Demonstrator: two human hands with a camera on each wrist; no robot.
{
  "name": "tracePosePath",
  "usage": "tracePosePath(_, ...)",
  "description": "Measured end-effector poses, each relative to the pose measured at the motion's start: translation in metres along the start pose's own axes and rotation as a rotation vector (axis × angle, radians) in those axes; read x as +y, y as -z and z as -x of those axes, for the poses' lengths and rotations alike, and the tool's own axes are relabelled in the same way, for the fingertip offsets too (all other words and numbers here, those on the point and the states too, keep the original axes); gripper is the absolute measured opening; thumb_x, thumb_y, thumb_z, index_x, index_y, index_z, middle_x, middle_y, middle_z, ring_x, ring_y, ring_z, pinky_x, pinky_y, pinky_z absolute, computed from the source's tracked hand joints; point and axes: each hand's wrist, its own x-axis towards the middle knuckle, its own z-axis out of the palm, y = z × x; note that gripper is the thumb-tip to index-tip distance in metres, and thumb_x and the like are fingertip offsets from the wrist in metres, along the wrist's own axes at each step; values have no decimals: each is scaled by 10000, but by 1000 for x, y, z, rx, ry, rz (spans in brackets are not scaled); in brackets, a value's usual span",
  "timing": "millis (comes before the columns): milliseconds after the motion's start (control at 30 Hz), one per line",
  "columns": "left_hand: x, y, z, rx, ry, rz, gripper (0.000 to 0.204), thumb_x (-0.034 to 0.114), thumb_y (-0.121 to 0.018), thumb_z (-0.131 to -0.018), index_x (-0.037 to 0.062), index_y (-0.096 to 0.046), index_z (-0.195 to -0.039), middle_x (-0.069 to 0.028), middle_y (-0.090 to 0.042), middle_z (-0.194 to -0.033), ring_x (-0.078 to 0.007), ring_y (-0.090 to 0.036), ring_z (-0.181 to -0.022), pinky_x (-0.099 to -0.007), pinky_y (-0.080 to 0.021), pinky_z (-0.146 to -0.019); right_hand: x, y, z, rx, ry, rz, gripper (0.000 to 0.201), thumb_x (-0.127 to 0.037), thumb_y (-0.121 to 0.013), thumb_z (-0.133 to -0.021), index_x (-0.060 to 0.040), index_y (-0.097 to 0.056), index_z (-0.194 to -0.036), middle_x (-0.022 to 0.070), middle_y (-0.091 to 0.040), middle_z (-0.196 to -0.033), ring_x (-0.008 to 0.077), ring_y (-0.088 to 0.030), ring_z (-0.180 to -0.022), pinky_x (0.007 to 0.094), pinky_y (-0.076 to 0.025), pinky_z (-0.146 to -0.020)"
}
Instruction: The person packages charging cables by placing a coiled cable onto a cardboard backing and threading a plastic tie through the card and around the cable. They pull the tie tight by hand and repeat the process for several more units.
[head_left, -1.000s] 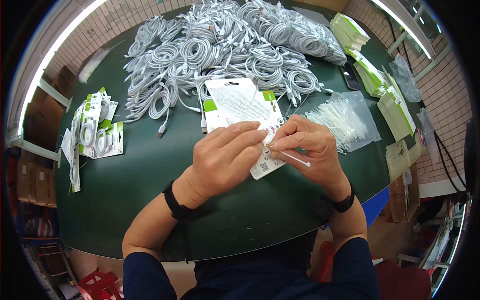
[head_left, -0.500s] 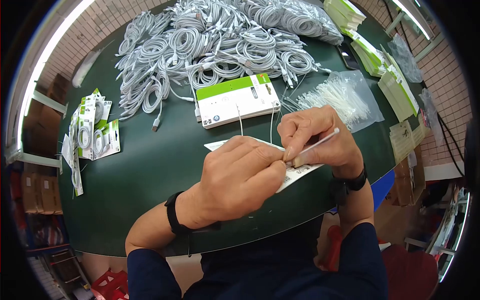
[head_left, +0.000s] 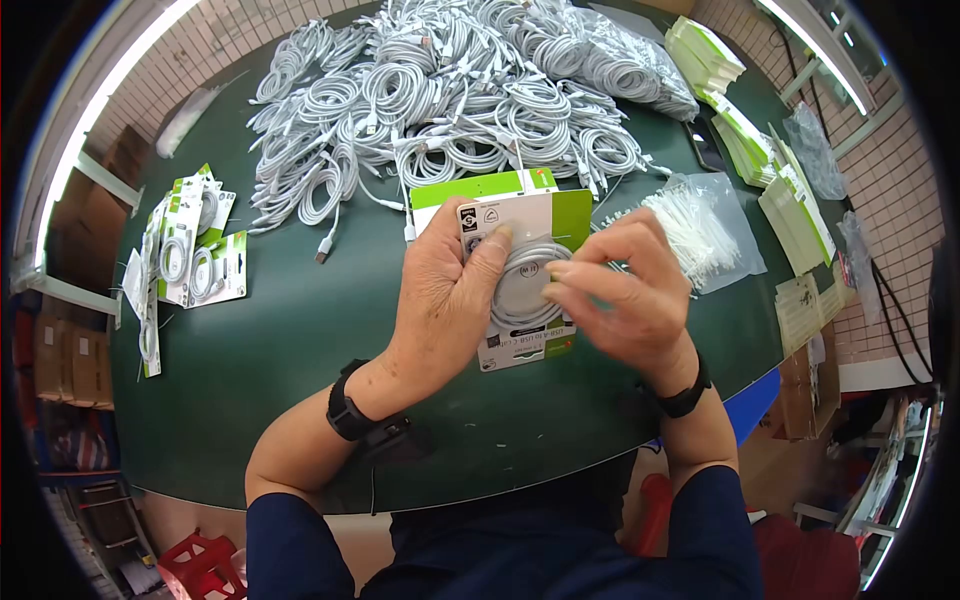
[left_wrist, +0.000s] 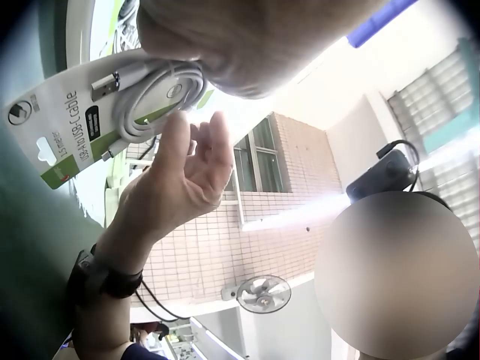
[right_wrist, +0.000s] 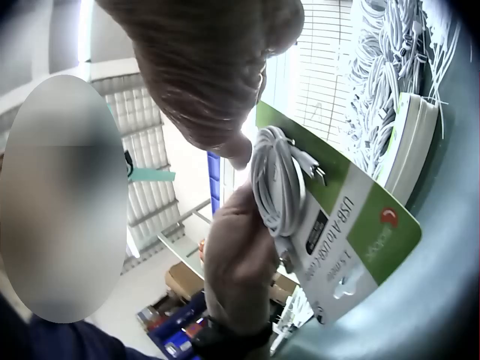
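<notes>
My left hand (head_left: 440, 310) grips the edge of a white and green card (head_left: 515, 352), its thumb on the printed front. A coiled white cable (head_left: 497, 300) lies against that front, its connectors showing in the left wrist view beside the coil (left_wrist: 126, 112). My right hand (head_left: 630, 300) is at the coil's right side, thumb and index finger bent close together; whether they touch the cable or a tie is unclear. Behind the card, a stack of similar cards (head_left: 436, 192) rests on the table.
A large pile of coiled cables (head_left: 400, 95) covers the table's far side. A bag of white ties (head_left: 700, 235) lies at right, with card stacks (head_left: 795, 215) beyond it. Carded cables (head_left: 185, 245) lie at left, and a phone (head_left: 704, 146) near the back right.
The card has been turned so its printed front and the coil face up. The left hand has shifted to the card's left edge; the tie end that stuck out by the right hand is out of sight.
</notes>
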Motion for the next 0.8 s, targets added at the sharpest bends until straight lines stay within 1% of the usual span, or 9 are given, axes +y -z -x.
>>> tracePosePath(67,-1,1,-1,-4,-4,-18,218,73,-534,-1098,-31,-558,-1288,-110,-737,-1102,-104,-684,-965,-281,-569,-835,-2,-13,6,-32,83,160,399,-17,-836,-646,-130,-791,-1026,-1,-668,-942,215,-587,-794,324,-499,-631)
tracePosePath(167,-7,-1,0,-10,18,52,219,70,-541,-1095,-30,-560,-1289,-113,-731,-1125,-103,-678,-994,-280,-564,-856,2,-18,13,-13,138,218,444,-60,-829,-591,-140,-793,-1027,-13,-664,-940,198,-571,-783,316,-494,-619)
tracePosePath(267,-6,-3,2,-37,34,83,218,60,-539,-1094,-29,-561,-1291,-116,-723,-1154,-104,-673,-1013,-283,-560,-880,-1,-16,12,5,137,241,432,-64,-830,-599,-138,-787,-1022,-9,-654,-931,196,-570,-783,310,-487,-605)
tracePosePath(367,-2,-3,2,-74,27,65,222,51,-567,-1081,-30,-561,-1287,-117,-708,-1183,-109,-669,-1041,-286,-560,-899,0,-15,13,59,120,200,398,-56,-860,-609,-123,-767,-990,2,-646,-923,199,-576,-770,306,-485,-596)
tracePosePath(467,-3,-6,5,-83,-3,145,280,56,-640,-1044,-28,-557,-1298,-112,-696,-1205,-120,-661,-1072,-294,-558,-923,1,-15,11,116,112,178,360,-41,-893,-633,-100,-739,-953,23,-642,-920,205,-583,-750,308,-484,-584)
tracePosePath(567,-3,-6,6,-148,-24,29,340,61,-704,-1002,-34,-563,-1296,-106,-689,-1212,-136,-655,-1093,-307,-557,-946,2,-14,10,123,106,210,329,-24,-906,-660,-77,-710,-919,41,-639,-915,211,-589,-736,313,-483,-573)
tracePosePath(667,-11,1,5,-174,-22,-61,369,66,-730,-981,-41,-573,-1298,-110,-698,-1204,-149,-663,-1084,-319,-559,-955,5,-14,11,134,107,207,316,-5,-890,-667,-59,-695,-910,52,-641,-916,217,-593,-733,315,-480,-563)
tracePosePath(767,-11,0,6,-137,15,-83,346,53,-702,-999,-47,-580,-1308,-117,-711,-1205,-157,-678,-1077,-321,-565,-949,7,-15,11,108,108,237,303,-24,-889,-676,-48,-685,-899,61,-650,-923,220,-597,-731,328,-485,-582)
tracePosePath(800,-10,-1,6,-114,4,-53,342,50,-693,-1006,-48,-579,-1314,-120,-716,-1208,-157,-684,-1077,-322,-569,-947,6,-15,12,104,109,237,299,-33,-889,-678,-49,-686,-897,60,-655,-924,221,-601,-734,333,-486,-591)
